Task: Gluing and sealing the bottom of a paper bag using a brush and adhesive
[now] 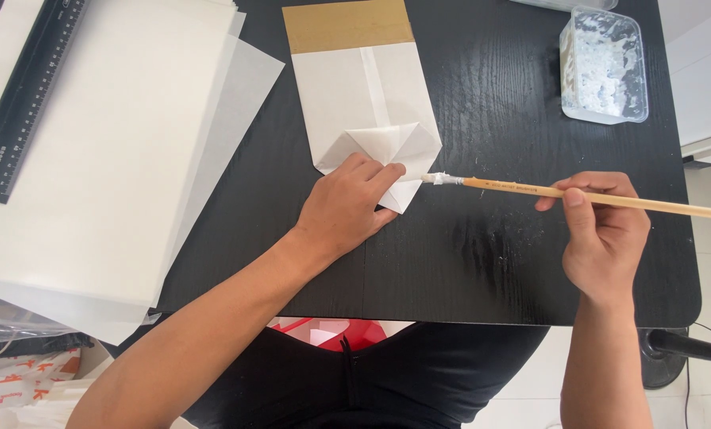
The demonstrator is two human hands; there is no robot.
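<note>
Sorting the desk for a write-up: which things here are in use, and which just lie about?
In use: folded white paper bag under left hand; brush in right hand; paste tub.
Lying about: paper sheets; black ruler.

Bare black table [482, 262] between hands (paste tub [604, 65] far corner)

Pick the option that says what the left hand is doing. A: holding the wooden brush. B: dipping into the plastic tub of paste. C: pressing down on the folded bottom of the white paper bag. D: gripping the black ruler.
C: the left hand lies flat on the folded flaps of the white paper bag, while the right hand holds the wooden brush; the ruler and tub lie untouched.
</note>
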